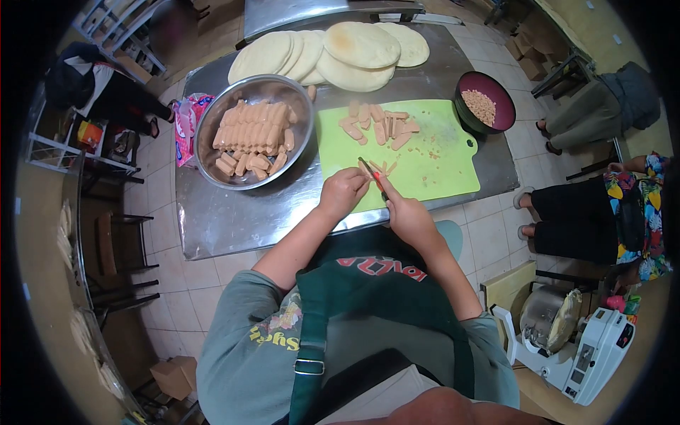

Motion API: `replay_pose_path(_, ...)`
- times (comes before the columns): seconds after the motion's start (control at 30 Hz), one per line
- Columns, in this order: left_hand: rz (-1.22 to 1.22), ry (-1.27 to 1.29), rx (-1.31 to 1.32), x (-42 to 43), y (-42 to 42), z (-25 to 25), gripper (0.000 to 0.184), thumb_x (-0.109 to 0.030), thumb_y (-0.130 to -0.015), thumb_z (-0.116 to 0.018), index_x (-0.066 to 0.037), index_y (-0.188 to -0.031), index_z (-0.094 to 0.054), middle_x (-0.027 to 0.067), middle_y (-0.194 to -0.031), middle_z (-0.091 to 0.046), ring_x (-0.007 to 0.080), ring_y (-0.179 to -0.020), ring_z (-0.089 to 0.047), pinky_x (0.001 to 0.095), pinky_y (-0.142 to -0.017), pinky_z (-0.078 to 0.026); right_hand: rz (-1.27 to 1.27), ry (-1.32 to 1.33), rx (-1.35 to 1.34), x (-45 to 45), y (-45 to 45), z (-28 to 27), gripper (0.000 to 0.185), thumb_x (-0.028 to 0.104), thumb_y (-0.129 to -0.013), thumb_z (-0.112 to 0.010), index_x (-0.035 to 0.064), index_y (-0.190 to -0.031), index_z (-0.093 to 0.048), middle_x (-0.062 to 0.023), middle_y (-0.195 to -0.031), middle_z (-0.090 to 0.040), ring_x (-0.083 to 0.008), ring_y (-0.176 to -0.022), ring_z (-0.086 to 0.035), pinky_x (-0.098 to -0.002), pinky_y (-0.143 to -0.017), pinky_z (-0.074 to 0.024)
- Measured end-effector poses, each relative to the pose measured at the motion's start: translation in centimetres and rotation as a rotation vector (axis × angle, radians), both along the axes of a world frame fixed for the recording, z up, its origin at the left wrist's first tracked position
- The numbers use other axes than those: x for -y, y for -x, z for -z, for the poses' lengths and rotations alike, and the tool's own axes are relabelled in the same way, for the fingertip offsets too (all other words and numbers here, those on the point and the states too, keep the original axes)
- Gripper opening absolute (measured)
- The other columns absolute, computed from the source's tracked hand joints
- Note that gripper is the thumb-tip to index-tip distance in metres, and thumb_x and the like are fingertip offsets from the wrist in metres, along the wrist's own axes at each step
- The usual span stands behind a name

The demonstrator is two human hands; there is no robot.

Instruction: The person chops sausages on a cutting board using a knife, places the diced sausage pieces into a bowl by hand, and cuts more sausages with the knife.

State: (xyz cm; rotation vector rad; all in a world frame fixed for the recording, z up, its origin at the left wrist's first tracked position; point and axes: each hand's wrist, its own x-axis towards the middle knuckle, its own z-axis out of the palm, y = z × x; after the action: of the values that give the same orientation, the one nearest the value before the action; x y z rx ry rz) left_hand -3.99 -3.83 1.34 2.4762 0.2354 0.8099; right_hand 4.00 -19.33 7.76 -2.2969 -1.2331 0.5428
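My right hand [411, 218] is closed round the handle of a small knife [365, 166], whose blade rests over the near edge of the green cutting board [439, 170]. Beside the blade, my left hand [343, 190] has its fingers bunched on a sausage piece, mostly hidden under the fingertips. Thin sausage strips [384, 168] lie just beyond the knife. Farther up the board is a loose pile of cut sausage pieces [382, 126], with small crumbs scattered to their right.
Left of the board stands a steel bowl [202, 159] of sausages, beside a pink plastic packet [185, 127]. Flatbreads [361, 46] overlap at the table's back. A dark bowl [504, 106] holds diced bits. Other people stand left and right; a mixer [591, 354] is at lower right.
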Motion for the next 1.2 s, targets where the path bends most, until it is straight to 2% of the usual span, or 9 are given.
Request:
replay_pose_path(0.43, -0.010, -0.008, 0.005, 0.1, 0.0, -0.1, 0.006, -0.009, -0.072, -0.067, -0.005, -0.075, -0.066, 0.0083, -0.079, -0.063, 0.0249, -0.071, -0.062, 0.0336, -0.062, -0.050, 0.024, 0.009, -0.063, 3.5, 1.1, -0.6, 0.051, 0.006, -0.085, -0.043, 0.0142, -0.135, -0.036, -0.0276, -0.075, -0.058, -0.0431, -0.070, -0.057, -0.0503, -0.065, -0.0429)
replay_pose_path(0.63, -0.036, 0.029, -0.042, 0.1, 0.0, 0.0, 0.009, -0.011, -0.073, -0.067, -0.004, -0.078, -0.066, 0.0089, -0.082, -0.063, 0.0267, -0.075, -0.061, 0.0347, -0.065, -0.050, 0.063, 0.025, -0.178, 6.2, 0.6, -0.1, 0.051, 0.008, -0.087, -0.042, 0.0228, -0.135, -0.035, -0.0299, -0.082, -0.058, -0.0446, -0.077, -0.057, -0.0499, -0.069, -0.0432)
replay_pose_path(0.7, -0.068, 0.056, 0.014, 0.1, -0.2, -0.7, 0.011, -0.012, -0.073, -0.067, -0.004, -0.081, -0.066, 0.0094, -0.085, -0.063, 0.0276, -0.079, -0.060, 0.0353, -0.068, -0.049, -0.008, -0.216, -0.100, 6.7, -0.1, 1.5, 0.052, 0.010, -0.088, -0.043, 0.0251, -0.137, -0.034, -0.0233, -0.074, -0.060, -0.0359, -0.063, -0.060, -0.0428, -0.059, -0.0471)
replay_pose_path(0.73, -0.102, 0.084, 0.068, 0.0, -0.4, -0.9, 0.014, -0.013, -0.073, -0.067, -0.004, -0.083, -0.065, 0.0099, -0.087, -0.063, 0.0285, -0.083, -0.059, 0.0359, -0.072, -0.048, -0.008, -0.218, -0.098, 7.3, -0.5, 1.7, 0.052, 0.010, -0.088, -0.043, 0.0251, -0.137, -0.034, -0.0233, -0.074, -0.060, -0.0359, -0.063, -0.060, -0.0428, -0.059, -0.0471)
replay_pose_path(0.8, -0.064, 0.077, 0.068, -0.5, -0.7, -0.5, 0.016, -0.014, -0.072, -0.067, -0.004, -0.084, -0.065, 0.0102, -0.089, -0.062, 0.0290, -0.086, -0.058, 0.0374, -0.075, -0.046, 0.192, 0.076, -0.656, 7.1, -1.0, -1.1, 0.052, 0.012, -0.089, -0.043, 0.0284, -0.138, -0.034, -0.0088, -0.062, -0.053, -0.0175, -0.050, -0.053, -0.0305, -0.049, -0.0452)
replay_pose_path(0.83, -0.027, 0.070, 0.064, -0.8, -0.7, -0.2, 0.017, -0.014, -0.072, -0.068, -0.003, -0.085, -0.065, 0.0106, -0.090, -0.062, 0.0295, -0.088, -0.056, 0.0389, -0.078, -0.045, 0.191, 0.074, -0.654, 7.1, -0.9, -1.5, 0.052, 0.012, -0.089, -0.043, 0.0284, -0.138, -0.034, -0.0088, -0.062, -0.053, -0.0175, -0.050, -0.053, -0.0305, -0.049, -0.0452)
replay_pose_path(0.9, -0.037, 0.110, 0.009, -1.0, -0.7, -0.6, 0.017, -0.015, -0.071, -0.068, -0.004, -0.084, -0.065, 0.0103, -0.088, -0.062, 0.0295, -0.087, -0.056, 0.0389, -0.077, -0.044, 0.282, 0.031, -0.694, 7.1, -0.7, -1.9, 0.051, 0.013, -0.090, -0.042, 0.0296, -0.137, -0.035, 0.0004, -0.058, -0.041, -0.0072, -0.049, -0.042, -0.0226, -0.044, -0.0403)
replay_pose_path(1.03, -0.062, 0.167, -0.136, -1.5, -0.5, -1.1, 0.016, -0.015, -0.070, -0.069, -0.004, -0.081, -0.066, 0.0107, -0.080, -0.061, 0.0295, -0.082, -0.056, 0.0388, -0.074, -0.044, 0.311, -0.046, -0.694, 7.0, -0.7, -1.4, 0.050, 0.013, -0.090, -0.042, 0.0297, -0.137, -0.036, -0.0003, -0.057, -0.042, -0.0085, -0.048, -0.043, -0.0237, -0.044, -0.0404)
replay_pose_path(1.2, -0.048, 0.243, -0.207, -2.8, 0.4, -1.4, 0.013, -0.014, -0.071, -0.068, -0.005, -0.079, -0.066, 0.0120, -0.075, -0.060, 0.0302, -0.076, -0.057, 0.0389, -0.068, -0.045, 0.285, -0.077, -0.582, 6.5, -0.5, -1.4, 0.050, 0.013, -0.090, -0.044, 0.0268, -0.137, -0.037, -0.0024, -0.059, -0.046, -0.0094, -0.051, -0.045, -0.0254, -0.052, -0.0447)
